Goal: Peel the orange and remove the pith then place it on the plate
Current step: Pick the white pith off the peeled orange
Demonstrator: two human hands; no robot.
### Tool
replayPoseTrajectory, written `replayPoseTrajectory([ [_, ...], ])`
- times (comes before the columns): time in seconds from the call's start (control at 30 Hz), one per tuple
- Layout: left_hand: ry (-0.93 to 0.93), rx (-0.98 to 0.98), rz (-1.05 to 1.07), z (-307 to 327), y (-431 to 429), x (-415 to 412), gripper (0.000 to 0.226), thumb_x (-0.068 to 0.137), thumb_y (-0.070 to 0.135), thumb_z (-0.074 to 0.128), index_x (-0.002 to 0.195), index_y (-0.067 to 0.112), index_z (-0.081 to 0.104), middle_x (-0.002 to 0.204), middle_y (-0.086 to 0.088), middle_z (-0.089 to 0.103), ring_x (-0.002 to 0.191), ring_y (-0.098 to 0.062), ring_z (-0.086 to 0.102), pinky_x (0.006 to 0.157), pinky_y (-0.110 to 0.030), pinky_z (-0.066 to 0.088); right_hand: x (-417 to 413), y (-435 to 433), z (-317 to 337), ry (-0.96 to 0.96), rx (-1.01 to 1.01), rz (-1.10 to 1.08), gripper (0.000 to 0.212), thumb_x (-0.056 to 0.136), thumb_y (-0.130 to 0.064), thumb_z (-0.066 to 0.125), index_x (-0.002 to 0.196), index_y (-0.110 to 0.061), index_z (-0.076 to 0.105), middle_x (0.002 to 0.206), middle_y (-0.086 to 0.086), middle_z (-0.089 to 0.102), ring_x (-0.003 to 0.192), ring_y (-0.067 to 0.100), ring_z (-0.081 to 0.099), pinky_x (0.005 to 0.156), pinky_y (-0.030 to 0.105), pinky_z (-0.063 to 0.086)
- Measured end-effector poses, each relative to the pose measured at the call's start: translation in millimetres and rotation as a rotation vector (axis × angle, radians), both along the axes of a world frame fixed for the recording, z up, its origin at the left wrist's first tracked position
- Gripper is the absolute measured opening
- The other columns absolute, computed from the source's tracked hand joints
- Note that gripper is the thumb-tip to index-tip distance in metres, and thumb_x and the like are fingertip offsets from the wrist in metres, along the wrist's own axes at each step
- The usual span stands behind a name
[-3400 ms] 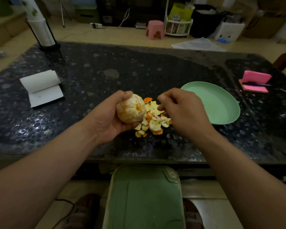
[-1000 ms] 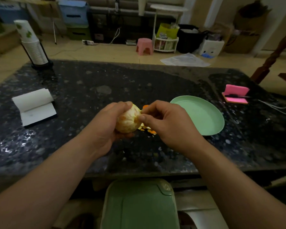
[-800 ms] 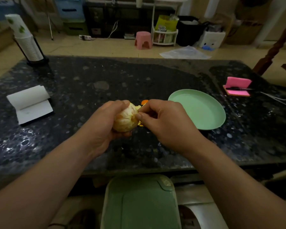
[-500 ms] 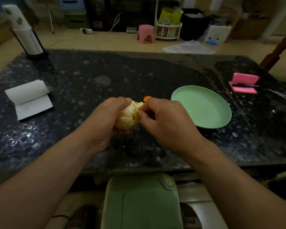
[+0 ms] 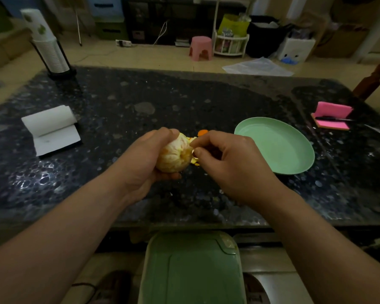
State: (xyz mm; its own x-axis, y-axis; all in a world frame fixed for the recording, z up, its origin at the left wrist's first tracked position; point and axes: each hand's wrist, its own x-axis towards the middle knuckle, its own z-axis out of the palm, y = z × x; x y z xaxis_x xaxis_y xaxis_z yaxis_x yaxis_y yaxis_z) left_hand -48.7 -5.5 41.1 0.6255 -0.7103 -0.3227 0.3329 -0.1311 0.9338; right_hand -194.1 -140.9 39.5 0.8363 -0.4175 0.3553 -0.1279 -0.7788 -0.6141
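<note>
My left hand [image 5: 138,163] grips the peeled orange [image 5: 173,155], pale with white pith over most of its surface, above the dark speckled table [image 5: 123,102]. My right hand [image 5: 230,163] is at the orange's right side, thumb and forefinger pinched together against the fruit. Whether a shred of pith is between those fingertips I cannot tell. A pile of orange peel scraps [image 5: 201,133] lies on the table behind my right hand, mostly hidden by it. The empty green plate [image 5: 290,163] sits just right of my right hand.
A white open notepad [image 5: 51,128] lies at the left. A stack of paper cups in a black holder [image 5: 49,49] stands at the far left corner. Pink sticky notes with a pen [image 5: 331,116] sit at the right. A green stool [image 5: 191,268] stands below the table's near edge.
My right hand came back from the peel pile to the orange and keeps picking at its right side. The left hand has held the orange throughout; the view shifted slightly.
</note>
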Motion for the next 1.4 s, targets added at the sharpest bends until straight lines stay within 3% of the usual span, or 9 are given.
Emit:
replayPoseTrajectory([
  [0.1, -0.046, 0.033, -0.001, 0, 1, 0, 0.033, 0.102, 0.038, 0.061, 0.123, 0.015, 0.067, 0.116, -0.011, 0.074, 0.090, -0.021, 0.075, 0.060, -0.033, 0.060, -1, 3, 0, 0.035, 0.012, 0.016, 0.015, 0.100, -0.033, 0.072, 0.112, -0.026, 0.078, 0.087, -0.018, 0.072, 0.078, 0.003, 0.068, 0.069, 0.024, 0.055],
  [0.2, -0.118, 0.062, -0.005, -1, 2, 2, 0.030, 0.101, 0.039, 0.064, 0.120, 0.017, 0.067, 0.118, -0.011, 0.072, 0.096, -0.025, 0.075, 0.063, -0.035, 0.060, 1, 4, 0, 0.057, -0.068, 0.002, 0.011, 0.101, -0.035, 0.072, 0.107, -0.027, 0.078, 0.083, -0.017, 0.071, 0.074, 0.002, 0.064, 0.065, 0.022, 0.049],
  [0.43, -0.270, 0.136, 0.014, -3, 2, 0, 0.024, 0.099, 0.039, 0.069, 0.113, 0.020, 0.065, 0.108, -0.009, 0.073, 0.092, -0.026, 0.075, 0.060, -0.034, 0.062, 8, 13, -6, 0.075, -0.328, -0.039, 0.015, 0.098, -0.029, 0.068, 0.085, -0.022, 0.065, 0.072, -0.007, 0.063, 0.062, 0.017, 0.055, 0.055, 0.036, 0.045],
  [0.5, -0.259, 0.133, 0.003, -2, 3, -1, 0.023, 0.099, 0.038, 0.067, 0.114, 0.020, 0.066, 0.108, -0.009, 0.072, 0.093, -0.026, 0.075, 0.060, -0.033, 0.061, 9, 13, -7, 0.040, -0.300, -0.061, 0.016, 0.095, -0.026, 0.070, 0.081, -0.024, 0.062, 0.068, -0.010, 0.059, 0.060, 0.013, 0.052, 0.053, 0.032, 0.040],
  [0.73, -0.105, 0.072, -0.047, 2, 8, 2, 0.029, 0.101, 0.036, 0.061, 0.119, 0.014, 0.069, 0.117, -0.016, 0.075, 0.092, -0.028, 0.075, 0.060, -0.035, 0.059, 8, 3, -7, -0.016, -0.026, -0.040, 0.009, 0.094, -0.023, 0.073, 0.085, -0.023, 0.069, 0.073, -0.010, 0.066, 0.066, 0.011, 0.062, 0.064, 0.041, 0.055],
  [0.93, 0.008, 0.025, -0.063, 7, 17, 3, 0.023, 0.103, 0.033, 0.055, 0.113, 0.019, 0.071, 0.094, -0.007, 0.079, 0.076, -0.021, 0.075, 0.052, -0.029, 0.057, 11, -1, -7, -0.038, 0.074, -0.034, 0.009, 0.096, -0.021, 0.075, 0.088, -0.024, 0.072, 0.073, -0.013, 0.068, 0.068, 0.007, 0.064, 0.062, 0.028, 0.053],
  [1.13, 0.067, 0.008, -0.052, 8, 24, 7, 0.027, 0.102, 0.033, 0.053, 0.117, 0.018, 0.069, 0.110, -0.022, 0.078, 0.085, -0.034, 0.075, 0.051, -0.030, 0.055, 15, -15, -12, -0.025, 0.080, -0.119, 0.009, 0.101, -0.024, 0.071, 0.093, -0.026, 0.073, 0.072, -0.016, 0.066, 0.066, 0.002, 0.060, 0.060, 0.016, 0.042],
  [1.3, 0.062, 0.064, 0.026, 3, 18, 11, 0.026, 0.101, 0.036, 0.058, 0.118, 0.020, 0.068, 0.114, -0.019, 0.077, 0.087, -0.032, 0.076, 0.053, -0.030, 0.055, 22, -29, -26, 0.158, 0.016, -0.179, 0.011, 0.104, -0.020, 0.063, 0.113, -0.026, 0.066, 0.092, -0.009, 0.071, 0.078, 0.010, 0.064, 0.070, 0.035, 0.055],
  [1.4, 0.076, 0.080, 0.046, 0, 13, 13, 0.029, 0.100, 0.037, 0.060, 0.120, 0.017, 0.066, 0.115, -0.020, 0.077, 0.086, -0.033, 0.076, 0.052, -0.030, 0.055, 27, -41, -31, 0.313, -0.103, -0.249, 0.012, 0.105, -0.032, 0.061, 0.104, -0.023, 0.069, 0.091, -0.003, 0.071, 0.085, 0.021, 0.066, 0.072, 0.040, 0.054],
])
